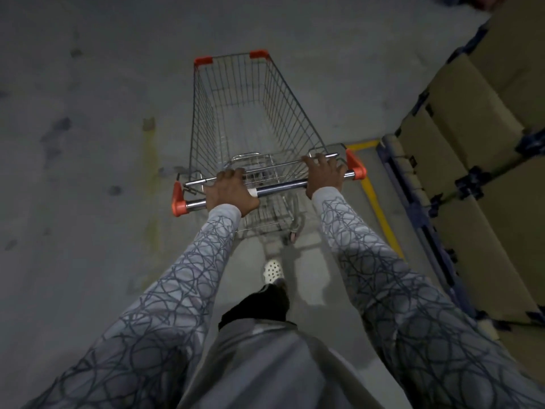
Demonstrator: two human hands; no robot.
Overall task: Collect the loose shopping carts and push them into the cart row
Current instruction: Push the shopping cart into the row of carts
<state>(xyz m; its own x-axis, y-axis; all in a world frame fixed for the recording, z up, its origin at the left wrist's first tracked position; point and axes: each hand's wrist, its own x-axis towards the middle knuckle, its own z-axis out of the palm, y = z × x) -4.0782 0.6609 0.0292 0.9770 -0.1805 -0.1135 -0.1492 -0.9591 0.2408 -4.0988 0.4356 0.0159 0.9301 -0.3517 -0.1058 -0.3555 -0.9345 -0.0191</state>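
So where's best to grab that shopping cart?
By the handle bar at the near end of the shopping cart, from behind. It is round and spans the full width between orange end caps, so left hand and right hand grip it apart, fingers curled over.

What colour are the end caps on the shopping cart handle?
Orange-red end caps on the handle; the head view shows them.

I log a grey concrete floor (88,172) blotched with dark stains (56,134), a yellow painted line (380,214) along its right side, and just beyond that line tan cardboard boxes (477,119) on a dark blue frame (411,202), with dark fittings (470,184) at their corners.
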